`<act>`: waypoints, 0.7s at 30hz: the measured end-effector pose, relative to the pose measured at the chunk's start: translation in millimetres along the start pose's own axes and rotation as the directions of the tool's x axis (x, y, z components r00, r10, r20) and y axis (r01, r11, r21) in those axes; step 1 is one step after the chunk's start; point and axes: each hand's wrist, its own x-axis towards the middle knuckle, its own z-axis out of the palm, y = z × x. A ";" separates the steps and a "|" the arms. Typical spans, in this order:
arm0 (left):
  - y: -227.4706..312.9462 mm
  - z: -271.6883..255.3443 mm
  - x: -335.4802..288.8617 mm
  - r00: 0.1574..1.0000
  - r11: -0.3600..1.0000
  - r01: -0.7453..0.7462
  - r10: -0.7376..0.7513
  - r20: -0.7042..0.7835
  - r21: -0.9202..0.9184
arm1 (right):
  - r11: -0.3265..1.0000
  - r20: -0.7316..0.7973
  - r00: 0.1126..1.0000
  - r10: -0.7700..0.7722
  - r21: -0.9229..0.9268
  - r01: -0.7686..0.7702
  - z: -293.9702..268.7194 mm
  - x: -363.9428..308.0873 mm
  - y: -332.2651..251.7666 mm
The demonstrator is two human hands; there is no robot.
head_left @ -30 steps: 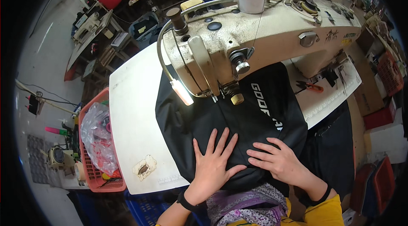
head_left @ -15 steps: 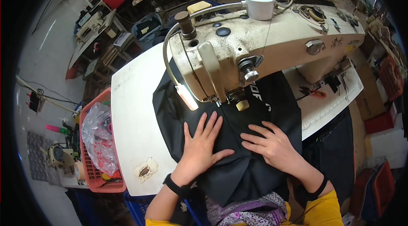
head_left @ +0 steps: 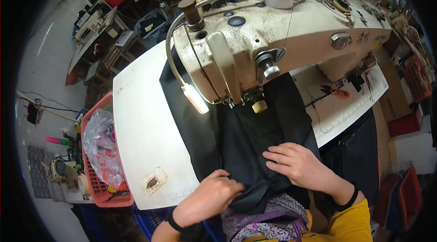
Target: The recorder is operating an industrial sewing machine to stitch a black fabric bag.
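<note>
A piece of black fabric [head_left: 241, 142] lies on the white bed of a sewing machine [head_left: 309, 37], passing under the needle area. Toward my lap, the cloth's near part is bunched in folds. My left hand [head_left: 210, 198] is closed on that near part, its fingers curled and slightly blurred. Farther right, my right hand [head_left: 298, 167] rests on the fabric with its fingers stretched out, the palm down. A small lit lamp [head_left: 196, 99] on a bendable metal neck shines beside the needle. The machine head hides the needle itself.
Orange-handled thread snips [head_left: 337, 92] lie on the machine bed at right, near a loose dark thread. At left stands a pink basket [head_left: 107, 200] holding a clear plastic bag [head_left: 99, 146]. More dark cloth [head_left: 353, 164] hangs off the table's right side.
My left hand has come back toward my lap and closed on the cloth. The fabric has slid nearer, its white lettering no longer visible. My right hand has moved slightly nearer.
</note>
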 end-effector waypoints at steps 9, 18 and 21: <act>26.0 31.3 13.7 0.956 0.943 0.172 -0.091 -0.279 0.283 | 0.996 -0.028 0.996 0.081 -0.039 -0.082 10.5 -4.9 -16.0; 14.8 -3.6 11.1 0.966 0.936 0.159 -0.081 -0.246 0.315 | 0.998 -0.032 0.999 0.012 -0.069 -0.014 12.0 -4.8 -12.5; 17.4 3.4 32.4 0.924 0.928 0.273 -0.179 -0.336 0.255 | 0.997 -0.054 0.999 -0.001 -0.081 -0.003 13.0 -6.3 -12.8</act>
